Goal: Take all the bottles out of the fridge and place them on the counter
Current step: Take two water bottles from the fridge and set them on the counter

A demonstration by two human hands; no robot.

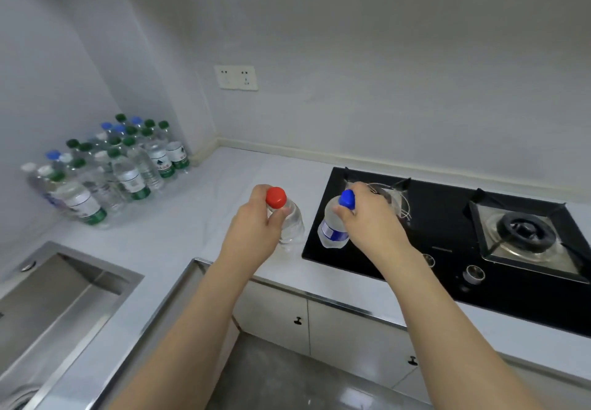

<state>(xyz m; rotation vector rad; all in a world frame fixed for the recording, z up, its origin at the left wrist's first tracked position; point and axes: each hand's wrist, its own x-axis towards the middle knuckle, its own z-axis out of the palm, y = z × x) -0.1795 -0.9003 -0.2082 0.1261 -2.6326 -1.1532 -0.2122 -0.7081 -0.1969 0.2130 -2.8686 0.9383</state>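
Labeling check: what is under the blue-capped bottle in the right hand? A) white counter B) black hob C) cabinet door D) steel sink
B: the right hand holds the blue-capped bottle over the left edge of the black hob, not the white counter.

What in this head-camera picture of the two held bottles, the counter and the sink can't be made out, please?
Head view only:
- Fridge: out of frame, so bottles left inside are unknown.
- Red-capped bottle: the left hand covers its neck; whether its base touches the counter is unclear.
- Blue-capped bottle: partly behind the right hand; label too small to read.
- Bottle cluster: overlapping, uncountable.
- Sink: cut off by the left edge.
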